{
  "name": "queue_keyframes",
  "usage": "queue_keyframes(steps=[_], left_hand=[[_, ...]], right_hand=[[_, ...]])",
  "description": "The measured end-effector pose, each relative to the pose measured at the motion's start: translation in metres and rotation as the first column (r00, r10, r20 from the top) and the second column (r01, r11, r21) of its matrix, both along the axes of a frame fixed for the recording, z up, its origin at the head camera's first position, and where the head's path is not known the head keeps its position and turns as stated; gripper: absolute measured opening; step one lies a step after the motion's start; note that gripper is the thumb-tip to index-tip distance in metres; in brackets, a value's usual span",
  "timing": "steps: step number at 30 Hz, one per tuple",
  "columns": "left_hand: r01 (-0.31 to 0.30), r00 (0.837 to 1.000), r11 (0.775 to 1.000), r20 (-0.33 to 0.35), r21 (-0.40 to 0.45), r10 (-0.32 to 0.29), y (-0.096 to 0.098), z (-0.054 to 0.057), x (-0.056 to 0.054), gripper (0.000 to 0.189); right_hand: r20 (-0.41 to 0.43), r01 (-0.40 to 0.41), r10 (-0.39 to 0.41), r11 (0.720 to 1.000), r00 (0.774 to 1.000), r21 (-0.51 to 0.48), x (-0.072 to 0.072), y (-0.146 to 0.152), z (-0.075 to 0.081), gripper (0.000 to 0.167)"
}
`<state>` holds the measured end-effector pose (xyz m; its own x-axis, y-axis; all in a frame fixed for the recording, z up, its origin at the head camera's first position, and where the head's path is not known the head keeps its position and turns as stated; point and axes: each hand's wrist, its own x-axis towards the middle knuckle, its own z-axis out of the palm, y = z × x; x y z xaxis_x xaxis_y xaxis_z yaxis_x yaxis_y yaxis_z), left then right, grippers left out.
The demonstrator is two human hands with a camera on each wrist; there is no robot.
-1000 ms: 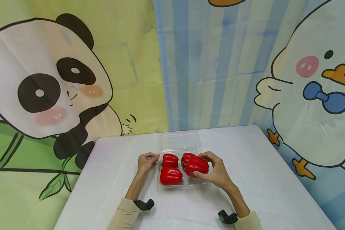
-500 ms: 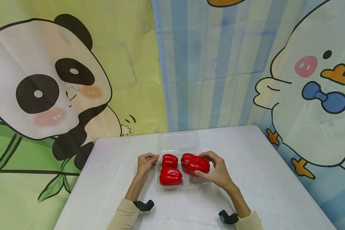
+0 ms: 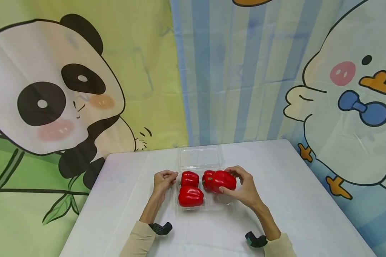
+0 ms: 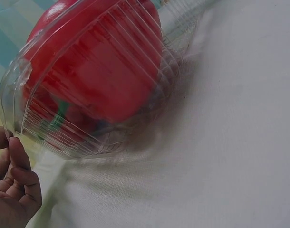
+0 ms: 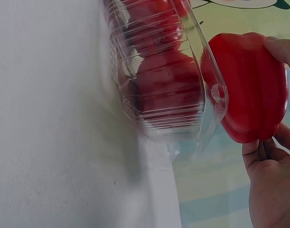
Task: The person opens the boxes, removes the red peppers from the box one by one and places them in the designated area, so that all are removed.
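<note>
A clear plastic clamshell container (image 3: 219, 202) lies on the table with several red bell peppers. My left hand (image 3: 163, 182) pinches its left rim between thumb and index finger, as the left wrist view confirms. With my right hand (image 3: 244, 188) I hold a red bell pepper (image 3: 224, 181) by its two ends, raised over the container's right half. Part of another red pepper (image 3: 207, 178) shows behind and left of it. In the left half sit a rear pepper (image 3: 189, 179) and a front pepper (image 3: 191, 196). Through the ribbed wall (image 5: 159, 118) I see peppers in the right wrist view.
The container's transparent lid (image 3: 201, 157) lies folded back toward the far table edge. A white cloth covers the table (image 3: 296, 200). Behind it hang curtains (image 3: 231, 71) printed with a panda and a chick. Black devices (image 3: 256, 240) are strapped to both wrists.
My right hand has moved slightly right and away from me with the held pepper. More of the container's front right part shows. My left hand has stayed on the rim.
</note>
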<state>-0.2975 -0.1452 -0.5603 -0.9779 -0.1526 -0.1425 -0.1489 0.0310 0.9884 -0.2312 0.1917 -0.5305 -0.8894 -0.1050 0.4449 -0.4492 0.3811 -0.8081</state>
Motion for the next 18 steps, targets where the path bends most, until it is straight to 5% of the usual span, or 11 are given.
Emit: queue_keyframes(steps=[18], left_hand=[[-0.013, 1.000, 1.000, 0.009, 0.003, 0.013, 0.0002, -0.0025, -0.0016, 0.017]], right_hand=[[0.015, 0.036, -0.036, 0.999, 0.999, -0.008, -0.0017, 0.0059, -0.0032, 0.059]])
